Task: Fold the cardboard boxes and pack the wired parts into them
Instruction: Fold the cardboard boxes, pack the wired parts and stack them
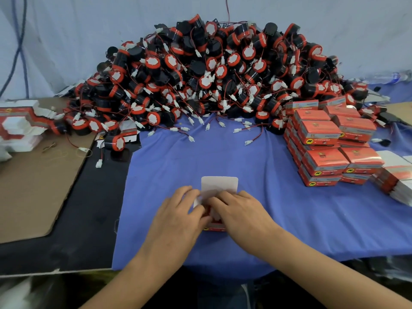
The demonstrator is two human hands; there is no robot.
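A small cardboard box [219, 186], red outside and white inside, sits on the blue cloth [245, 157] near the front middle, its white lid flap standing open at the far side. My left hand [178, 210] grips the box's left side. My right hand [240, 210] holds its right side, fingers curled over the opening. What lies inside is hidden by my fingers. A big heap of black and red wired parts [211, 70] with white plugs fills the back of the table.
Packed red boxes [330, 143] are stacked at the right. Flat unfolded box blanks [20, 128] lie at the left on a brown cardboard sheet [33, 186]; more blanks [396, 175] sit at the far right. One loose part [114, 142] lies at the cloth's left edge.
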